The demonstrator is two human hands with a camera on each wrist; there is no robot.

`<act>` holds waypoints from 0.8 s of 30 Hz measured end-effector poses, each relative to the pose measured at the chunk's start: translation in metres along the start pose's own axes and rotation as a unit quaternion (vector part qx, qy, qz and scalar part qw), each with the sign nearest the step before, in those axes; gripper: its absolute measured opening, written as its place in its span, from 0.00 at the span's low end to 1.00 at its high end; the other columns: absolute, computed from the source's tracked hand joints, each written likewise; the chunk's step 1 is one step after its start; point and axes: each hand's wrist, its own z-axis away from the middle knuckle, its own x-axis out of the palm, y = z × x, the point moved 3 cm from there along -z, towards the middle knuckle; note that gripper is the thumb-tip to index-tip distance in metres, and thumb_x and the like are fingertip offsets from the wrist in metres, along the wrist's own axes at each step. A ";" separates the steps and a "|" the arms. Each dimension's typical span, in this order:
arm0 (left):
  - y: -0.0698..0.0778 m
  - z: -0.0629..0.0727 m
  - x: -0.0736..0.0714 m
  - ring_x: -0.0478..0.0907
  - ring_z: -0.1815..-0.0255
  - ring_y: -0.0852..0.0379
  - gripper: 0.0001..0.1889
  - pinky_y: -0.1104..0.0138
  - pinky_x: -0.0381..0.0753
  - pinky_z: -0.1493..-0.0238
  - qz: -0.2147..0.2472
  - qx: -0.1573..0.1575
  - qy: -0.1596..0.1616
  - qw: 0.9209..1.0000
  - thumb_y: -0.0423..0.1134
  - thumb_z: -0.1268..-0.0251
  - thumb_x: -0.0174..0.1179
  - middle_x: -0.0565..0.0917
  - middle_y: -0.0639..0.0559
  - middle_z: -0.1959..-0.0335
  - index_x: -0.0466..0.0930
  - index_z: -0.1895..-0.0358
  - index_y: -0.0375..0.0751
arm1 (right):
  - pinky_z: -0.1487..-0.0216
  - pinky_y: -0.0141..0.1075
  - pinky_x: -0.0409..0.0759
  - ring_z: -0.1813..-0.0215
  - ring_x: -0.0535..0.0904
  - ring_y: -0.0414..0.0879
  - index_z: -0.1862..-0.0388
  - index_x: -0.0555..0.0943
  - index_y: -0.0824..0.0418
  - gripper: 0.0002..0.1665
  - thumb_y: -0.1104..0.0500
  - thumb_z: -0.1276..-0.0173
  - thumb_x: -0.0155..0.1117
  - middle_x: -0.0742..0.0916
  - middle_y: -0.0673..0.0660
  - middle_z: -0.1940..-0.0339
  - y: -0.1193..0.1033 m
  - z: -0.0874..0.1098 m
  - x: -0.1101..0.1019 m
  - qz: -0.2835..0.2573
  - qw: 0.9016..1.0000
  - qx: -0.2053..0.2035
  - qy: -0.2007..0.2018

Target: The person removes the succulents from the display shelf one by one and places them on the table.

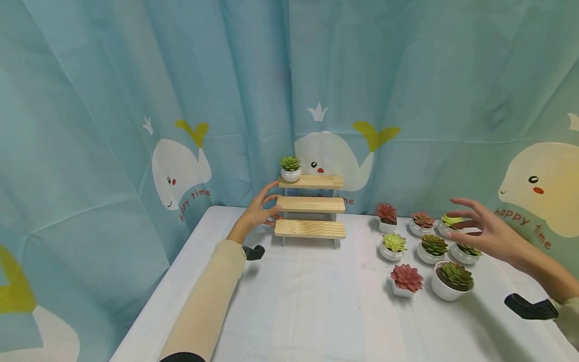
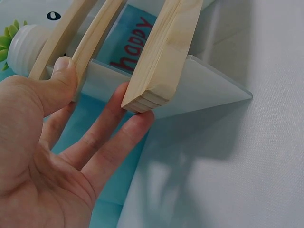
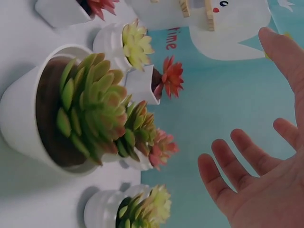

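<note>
A three-step wooden stand (image 1: 310,204) with clear legs stands at the back of the table. One green succulent in a white pot (image 1: 290,169) sits at the left end of its top step. My left hand (image 1: 259,212) reaches to the stand's left end with spread fingers. In the left wrist view the thumb (image 2: 62,71) lies against the middle step, and two fingertips touch the end of the bottom step (image 2: 164,61). Over the potted succulents at the right, my right hand (image 1: 488,234) hovers empty, fingers apart and slightly bent.
Several succulents stand grouped right of the stand: red ones in square pots (image 1: 406,280), a light green one (image 1: 392,246), and a larger green one (image 1: 452,281) in front. Behind the table hangs a blue curtain (image 1: 253,75) with whale prints. White cloth (image 1: 312,301) covers the table.
</note>
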 end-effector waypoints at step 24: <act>0.001 0.000 -0.001 0.87 0.58 0.37 0.40 0.44 0.87 0.58 -0.014 0.011 0.000 1.000 0.37 0.24 0.61 0.64 0.41 0.22 0.52 0.18 0.68 | 0.54 0.25 0.80 0.47 0.75 0.25 0.17 0.54 0.57 0.49 0.56 0.27 0.71 0.75 0.69 0.30 -0.035 -0.059 0.026 -0.009 1.000 -0.012 -0.018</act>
